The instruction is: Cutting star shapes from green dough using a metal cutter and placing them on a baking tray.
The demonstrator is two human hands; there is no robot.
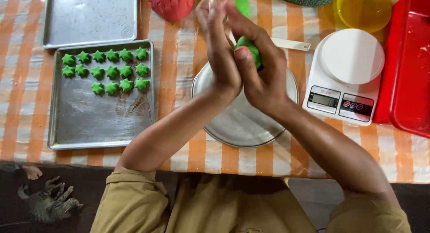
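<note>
Pressing a small lump of green dough between both palms, you hold your hands together above the round metal plate at the table's near edge. Your left hand stands upright with fingers straight and flat against the lump; your right hand wraps over it from the other side, thumb on top, so only part of the green shows. Both hands are closed on the dough and touch each other.

To your left, a metal baking tray carries 15 green star-shaped pieces in 3 rows at its far end. A second metal tray lies beyond it. A red dough ball sits on the orange-and-white checked tablecloth past your hands. To your right stand a white digital kitchen scale, a yellow round lid and a red tray. A white handle lies behind your right hand. A cat lies on the floor below the table.
</note>
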